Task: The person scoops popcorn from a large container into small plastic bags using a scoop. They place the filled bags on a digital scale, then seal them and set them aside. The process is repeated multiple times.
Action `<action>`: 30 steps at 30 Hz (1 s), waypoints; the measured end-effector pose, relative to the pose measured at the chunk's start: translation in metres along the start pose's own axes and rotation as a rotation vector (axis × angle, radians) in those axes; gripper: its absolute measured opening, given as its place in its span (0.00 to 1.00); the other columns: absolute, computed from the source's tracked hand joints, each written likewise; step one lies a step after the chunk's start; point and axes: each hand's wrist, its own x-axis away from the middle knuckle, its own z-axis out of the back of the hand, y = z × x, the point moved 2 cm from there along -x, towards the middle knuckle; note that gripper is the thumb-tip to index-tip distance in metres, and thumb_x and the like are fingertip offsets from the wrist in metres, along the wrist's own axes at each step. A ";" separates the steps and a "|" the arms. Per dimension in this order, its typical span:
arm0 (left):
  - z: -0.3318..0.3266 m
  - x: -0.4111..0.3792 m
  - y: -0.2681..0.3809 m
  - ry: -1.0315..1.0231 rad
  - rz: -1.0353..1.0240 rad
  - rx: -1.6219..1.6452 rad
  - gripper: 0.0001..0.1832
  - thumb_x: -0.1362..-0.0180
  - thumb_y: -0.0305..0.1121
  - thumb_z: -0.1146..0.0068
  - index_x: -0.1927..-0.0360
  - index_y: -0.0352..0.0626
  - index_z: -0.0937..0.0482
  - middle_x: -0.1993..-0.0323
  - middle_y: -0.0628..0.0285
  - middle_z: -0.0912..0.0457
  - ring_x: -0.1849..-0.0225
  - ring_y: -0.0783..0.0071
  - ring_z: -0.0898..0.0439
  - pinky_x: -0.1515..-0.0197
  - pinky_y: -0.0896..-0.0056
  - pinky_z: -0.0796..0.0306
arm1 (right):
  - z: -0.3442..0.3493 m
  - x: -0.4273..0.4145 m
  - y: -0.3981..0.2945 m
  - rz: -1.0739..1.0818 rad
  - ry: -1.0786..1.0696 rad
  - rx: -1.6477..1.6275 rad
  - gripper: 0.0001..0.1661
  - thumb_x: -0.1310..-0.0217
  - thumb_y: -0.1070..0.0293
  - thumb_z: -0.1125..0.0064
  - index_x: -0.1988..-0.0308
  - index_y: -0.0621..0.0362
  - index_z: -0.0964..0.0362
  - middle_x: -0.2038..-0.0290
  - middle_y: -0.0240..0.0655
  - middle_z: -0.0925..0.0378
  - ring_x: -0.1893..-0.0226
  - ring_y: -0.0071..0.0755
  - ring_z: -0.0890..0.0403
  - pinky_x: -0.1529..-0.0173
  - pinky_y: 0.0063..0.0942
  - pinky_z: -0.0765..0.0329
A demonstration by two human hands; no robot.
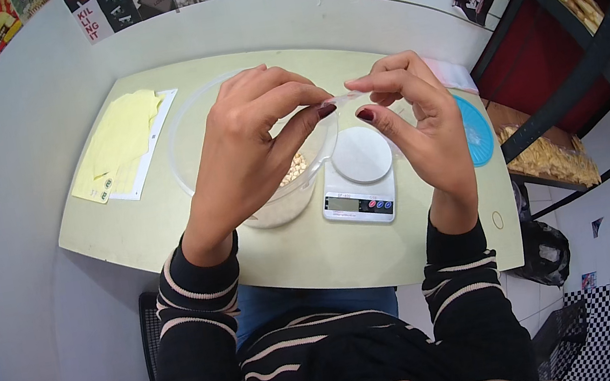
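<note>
My left hand (262, 125) pinches a thin piece of clear plastic film (349, 97) between thumb and fingers, above the table. Close to the film's other end is my right hand (418, 112), its thumb and index finger apart. Whether its inner fingers touch the film is hard to see. Below my left hand stands a large clear plastic tub (179, 150), partly hidden by it, with small pale beige pieces (294, 169) inside. Between my hands, on the table, sits a white digital kitchen scale (361, 157) with a bare round plate.
Yellow paper sheets (123, 135) lie on the table (304, 262) at left. At right are a round blue lid (475, 130), a rubber band (497, 220) and a folded pale cloth (451, 74). A dark metal rack (545, 119) holds packed yellowish goods beside the table.
</note>
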 end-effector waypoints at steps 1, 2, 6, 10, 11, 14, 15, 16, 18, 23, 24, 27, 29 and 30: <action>-0.001 -0.002 0.000 -0.026 0.015 -0.010 0.07 0.48 0.19 0.33 0.64 0.39 0.15 0.68 0.61 0.15 0.65 0.64 0.20 0.57 0.65 0.30 | 0.002 0.000 0.000 0.001 0.012 0.002 0.10 0.40 0.81 0.36 0.58 0.62 0.17 0.65 0.36 0.21 0.63 0.30 0.19 0.57 0.25 0.23; -0.002 -0.003 0.001 -0.051 0.030 -0.019 0.07 0.47 0.19 0.33 0.64 0.39 0.15 0.69 0.61 0.15 0.65 0.64 0.20 0.55 0.64 0.29 | 0.003 0.000 0.000 0.002 0.024 0.004 0.09 0.42 0.82 0.35 0.59 0.62 0.16 0.66 0.37 0.21 0.63 0.31 0.19 0.57 0.25 0.23; -0.005 -0.007 0.000 -0.045 0.024 -0.093 0.06 0.44 0.20 0.35 0.64 0.39 0.14 0.71 0.62 0.15 0.65 0.64 0.19 0.44 0.57 0.29 | 0.004 -0.002 0.006 -0.021 0.028 -0.003 0.07 0.42 0.82 0.34 0.62 0.63 0.17 0.66 0.37 0.20 0.64 0.30 0.20 0.58 0.26 0.24; -0.009 -0.003 -0.004 -0.033 0.102 -0.034 0.06 0.44 0.21 0.35 0.63 0.40 0.14 0.71 0.61 0.15 0.65 0.63 0.19 0.39 0.52 0.31 | 0.002 -0.002 0.008 -0.037 0.027 0.014 0.04 0.43 0.80 0.33 0.64 0.65 0.18 0.66 0.35 0.21 0.65 0.28 0.21 0.59 0.24 0.26; -0.010 -0.005 -0.005 -0.009 0.100 -0.029 0.06 0.45 0.21 0.34 0.63 0.39 0.14 0.71 0.61 0.15 0.65 0.63 0.19 0.40 0.54 0.30 | 0.003 -0.003 0.009 -0.039 0.023 0.021 0.04 0.43 0.80 0.33 0.65 0.65 0.19 0.66 0.34 0.22 0.65 0.26 0.22 0.59 0.24 0.27; -0.006 -0.008 0.003 0.112 0.155 -0.068 0.08 0.48 0.23 0.30 0.64 0.38 0.15 0.69 0.60 0.16 0.64 0.63 0.19 0.46 0.59 0.28 | 0.001 -0.004 0.011 -0.048 0.044 0.008 0.05 0.44 0.79 0.32 0.65 0.65 0.19 0.67 0.34 0.22 0.65 0.26 0.23 0.59 0.23 0.27; -0.006 -0.009 0.005 0.160 0.176 -0.078 0.09 0.49 0.23 0.29 0.64 0.38 0.15 0.68 0.59 0.16 0.63 0.63 0.19 0.49 0.61 0.28 | 0.002 -0.004 0.012 -0.054 0.060 0.007 0.05 0.45 0.79 0.31 0.66 0.65 0.19 0.67 0.34 0.22 0.65 0.26 0.23 0.59 0.23 0.27; -0.006 -0.009 0.005 0.141 0.153 -0.087 0.10 0.50 0.23 0.28 0.64 0.38 0.15 0.68 0.59 0.16 0.63 0.63 0.19 0.51 0.62 0.28 | 0.002 -0.004 0.012 -0.061 0.090 0.022 0.04 0.44 0.79 0.31 0.66 0.65 0.19 0.67 0.35 0.22 0.65 0.27 0.21 0.59 0.25 0.26; -0.006 -0.008 0.006 0.107 0.111 -0.109 0.11 0.52 0.24 0.26 0.66 0.37 0.16 0.68 0.58 0.17 0.63 0.63 0.19 0.57 0.64 0.28 | 0.002 -0.004 0.009 -0.071 0.147 0.050 0.04 0.44 0.79 0.32 0.66 0.65 0.19 0.67 0.35 0.21 0.65 0.30 0.19 0.59 0.28 0.23; -0.017 -0.004 -0.003 0.054 0.081 -0.031 0.08 0.47 0.31 0.28 0.67 0.41 0.17 0.68 0.61 0.18 0.61 0.58 0.21 0.46 0.56 0.31 | -0.007 -0.003 0.006 0.002 0.120 0.088 0.04 0.45 0.80 0.31 0.67 0.64 0.20 0.67 0.35 0.21 0.65 0.31 0.19 0.60 0.29 0.23; -0.018 -0.003 -0.005 0.043 0.097 -0.019 0.08 0.46 0.31 0.29 0.67 0.41 0.17 0.68 0.61 0.18 0.61 0.57 0.21 0.46 0.56 0.31 | -0.008 -0.003 0.005 0.009 0.112 0.096 0.05 0.46 0.80 0.31 0.67 0.64 0.20 0.66 0.35 0.21 0.65 0.32 0.19 0.60 0.29 0.23; -0.018 -0.002 -0.010 0.014 0.124 0.060 0.05 0.44 0.29 0.32 0.67 0.41 0.17 0.67 0.61 0.18 0.61 0.57 0.20 0.44 0.55 0.31 | -0.010 -0.003 0.007 0.030 0.086 0.108 0.05 0.46 0.80 0.31 0.68 0.63 0.21 0.66 0.36 0.21 0.65 0.32 0.20 0.60 0.29 0.23; -0.017 -0.002 -0.011 -0.003 0.123 0.088 0.04 0.44 0.27 0.34 0.67 0.40 0.17 0.67 0.61 0.19 0.61 0.57 0.20 0.43 0.54 0.32 | -0.011 -0.003 0.008 0.013 0.063 0.068 0.05 0.45 0.80 0.31 0.68 0.63 0.21 0.66 0.35 0.22 0.65 0.32 0.20 0.60 0.29 0.24; -0.016 -0.002 -0.010 -0.011 0.118 0.080 0.03 0.44 0.26 0.35 0.68 0.40 0.17 0.67 0.61 0.19 0.61 0.58 0.20 0.43 0.54 0.32 | -0.011 -0.002 0.009 0.004 0.051 0.047 0.05 0.45 0.80 0.32 0.68 0.63 0.22 0.66 0.35 0.22 0.65 0.32 0.20 0.60 0.29 0.24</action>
